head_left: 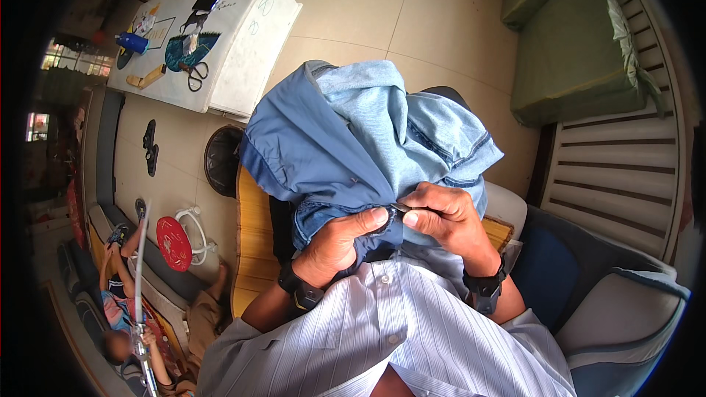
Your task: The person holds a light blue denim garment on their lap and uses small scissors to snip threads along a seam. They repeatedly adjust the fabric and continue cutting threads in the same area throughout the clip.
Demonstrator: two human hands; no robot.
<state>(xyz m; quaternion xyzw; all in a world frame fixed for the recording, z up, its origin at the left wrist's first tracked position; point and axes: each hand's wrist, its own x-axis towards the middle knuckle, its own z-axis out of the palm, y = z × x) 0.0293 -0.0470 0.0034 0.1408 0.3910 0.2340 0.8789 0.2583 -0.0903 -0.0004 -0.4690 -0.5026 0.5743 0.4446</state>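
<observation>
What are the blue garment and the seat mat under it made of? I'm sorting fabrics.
The blue garment looks like denim, matte: fine twill weave, stitched seams, paler inside face. The seat mat looks like bamboo or wood slats with a slight sheen: thin parallel yellow strips. Both are judged by look.

Home living room: sofa [566, 44], tiled floor [382, 15].

Matt blue denim garment [353, 140], striped cotton shirt [412, 323], glossy floor tiles [368, 7], slatted wooden bench [625, 169].
</observation>
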